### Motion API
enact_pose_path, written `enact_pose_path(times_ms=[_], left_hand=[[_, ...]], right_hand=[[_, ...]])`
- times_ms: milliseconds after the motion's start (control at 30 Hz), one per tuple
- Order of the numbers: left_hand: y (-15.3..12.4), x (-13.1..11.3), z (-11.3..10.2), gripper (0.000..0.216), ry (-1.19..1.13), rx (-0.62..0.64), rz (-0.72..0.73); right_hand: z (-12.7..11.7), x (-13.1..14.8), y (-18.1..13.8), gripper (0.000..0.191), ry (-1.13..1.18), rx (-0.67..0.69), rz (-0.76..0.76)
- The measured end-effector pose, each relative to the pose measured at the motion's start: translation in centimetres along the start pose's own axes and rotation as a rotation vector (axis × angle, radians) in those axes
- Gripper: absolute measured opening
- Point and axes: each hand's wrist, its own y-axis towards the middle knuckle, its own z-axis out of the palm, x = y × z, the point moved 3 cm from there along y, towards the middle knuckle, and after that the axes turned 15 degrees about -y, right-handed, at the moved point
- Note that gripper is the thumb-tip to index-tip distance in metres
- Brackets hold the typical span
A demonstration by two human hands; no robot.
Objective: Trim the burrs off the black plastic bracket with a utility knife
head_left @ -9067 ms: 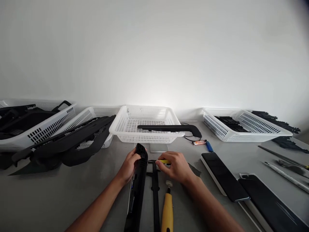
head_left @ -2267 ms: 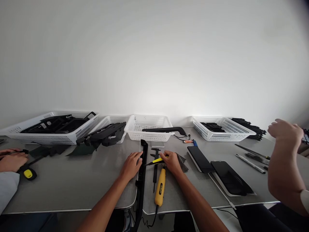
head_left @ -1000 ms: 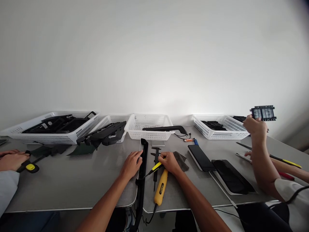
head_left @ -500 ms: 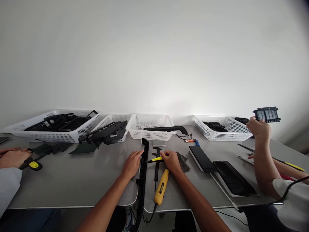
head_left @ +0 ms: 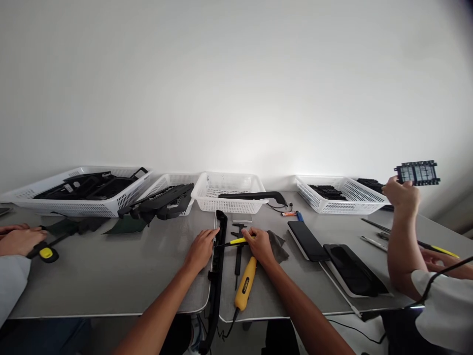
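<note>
A long black plastic trim strip [head_left: 218, 266] lies lengthwise on the grey table [head_left: 111, 276], its near end hanging over the front edge. My left hand [head_left: 201, 249] rests against the strip's left side, fingers lying along it. My right hand [head_left: 258, 245] is closed on a thin yellow and black knife [head_left: 236, 241] whose tip touches the strip. A black caliper [head_left: 238, 249] and a yellow-handled tool [head_left: 246, 286] with a cord lie between my arms. A grey cloth [head_left: 278, 245] sits just right of my right hand.
Several white baskets [head_left: 229, 197] with black parts line the wall. Two dark flat panels [head_left: 347, 268] lie to the right. A person on the right holds up a small black grid part [head_left: 417, 172]. Another person's hand [head_left: 18, 240] at the left grips a black and yellow tool [head_left: 44, 252].
My view has pulled back from the table since the oldest frame. The knife tip has shifted along the strip. The person on the right has raised the grid part and moved it rightward.
</note>
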Motion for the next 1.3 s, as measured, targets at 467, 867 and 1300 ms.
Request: enact_pose_path(times_ms=[467, 867, 1300], left_hand=[[0.0, -0.36, 0.22, 0.062, 0.009, -0.001, 0.006], [-0.07, -0.29, 0.21, 0.06, -0.011, 0.005, -0.013], [0.02, -0.12, 0.46, 0.063, -0.016, -0.02, 0.012]], right_hand=[[-0.1, -0.4, 0.4, 0.047, -0.01, 0.001, 0.007], [-0.34, -0.46, 0.27, 0.047, -0.006, 0.01, 0.019], [-0.43, -0.05, 0.06, 0.041, -0.011, 0.054, -0.036]])
